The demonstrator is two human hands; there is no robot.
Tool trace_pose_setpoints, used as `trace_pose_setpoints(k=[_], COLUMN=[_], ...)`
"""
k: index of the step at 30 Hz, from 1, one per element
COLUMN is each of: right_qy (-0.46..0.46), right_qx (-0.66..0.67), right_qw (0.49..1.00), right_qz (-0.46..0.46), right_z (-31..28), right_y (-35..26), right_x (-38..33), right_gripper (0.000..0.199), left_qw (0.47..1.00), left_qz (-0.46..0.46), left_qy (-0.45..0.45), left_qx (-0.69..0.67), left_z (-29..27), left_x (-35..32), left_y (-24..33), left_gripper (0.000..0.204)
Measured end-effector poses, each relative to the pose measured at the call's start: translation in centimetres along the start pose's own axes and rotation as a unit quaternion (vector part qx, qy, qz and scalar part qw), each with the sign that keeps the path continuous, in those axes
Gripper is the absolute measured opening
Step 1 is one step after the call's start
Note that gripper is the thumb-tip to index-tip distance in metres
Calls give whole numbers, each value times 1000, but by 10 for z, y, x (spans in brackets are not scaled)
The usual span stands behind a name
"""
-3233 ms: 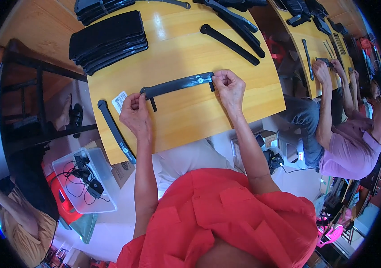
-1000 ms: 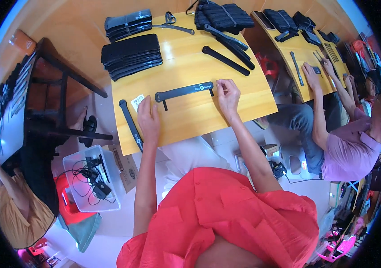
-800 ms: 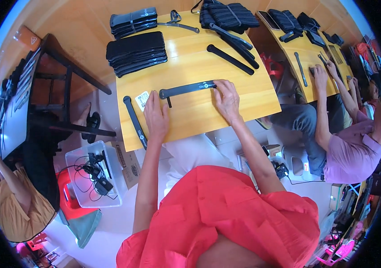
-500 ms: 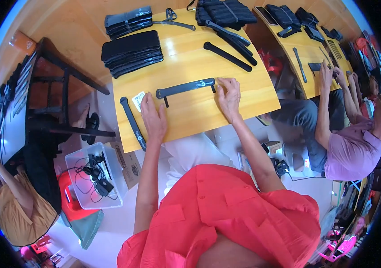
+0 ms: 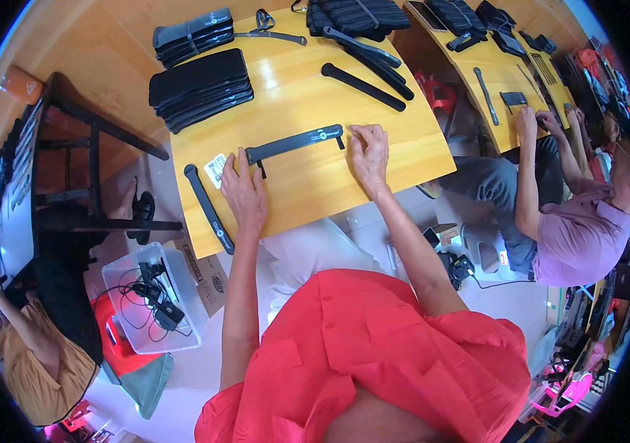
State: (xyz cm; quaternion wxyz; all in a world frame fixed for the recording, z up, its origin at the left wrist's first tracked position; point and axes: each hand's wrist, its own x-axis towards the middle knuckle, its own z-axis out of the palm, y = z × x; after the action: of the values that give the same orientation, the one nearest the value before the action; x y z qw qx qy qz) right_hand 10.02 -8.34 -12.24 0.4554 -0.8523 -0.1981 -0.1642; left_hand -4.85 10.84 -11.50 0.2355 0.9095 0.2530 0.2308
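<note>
A flat black strap [image 5: 294, 144] with a small white print lies across the yellow wooden table [image 5: 285, 177], a short dark tab sticking out below it near each end. At its left end, my left hand [image 5: 244, 193] rests on the table with fingers apart, a fingertip against or just beside the strap. My right hand [image 5: 370, 156] sits just past the right end, fingers bent and nothing visible in them. A white label [image 5: 215, 169] lies left of my left hand. Farther left, another black strap [image 5: 209, 209] lies along the table's edge.
Stacks of black pouches [image 5: 200, 85] and a bundle of black straps [image 5: 355, 18] stand at the back. Loose straps [image 5: 364, 86] lie back right. A clear bin of cables [image 5: 154, 295] is on the floor at left. A co-worker [image 5: 581, 236] sits at the right table.
The whole view has shifted a little, so the table appears farther left. My left hand has come closer to the strap's left end. My right hand stays by the right end.
</note>
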Motion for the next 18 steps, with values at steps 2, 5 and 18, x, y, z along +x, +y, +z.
trace_pose_setpoints(k=[2,5,18], right_qy=[-4,-8,-95], right_qx=[1,-3,-149], right_qw=[1000,1000,963], right_qz=[4,4,-203], right_z=[1,0,3], right_y=[1,1,-22], right_x=[0,0,-3], right_gripper=[18,18,27], left_qw=[1000,1000,999], left_qz=[-2,-11,18], left_qy=[0,4,-9], left_qx=[-3,-15,48], left_z=[0,0,1], left_x=[0,0,-3], left_y=[-2,1,0], left_gripper=[54,55,46])
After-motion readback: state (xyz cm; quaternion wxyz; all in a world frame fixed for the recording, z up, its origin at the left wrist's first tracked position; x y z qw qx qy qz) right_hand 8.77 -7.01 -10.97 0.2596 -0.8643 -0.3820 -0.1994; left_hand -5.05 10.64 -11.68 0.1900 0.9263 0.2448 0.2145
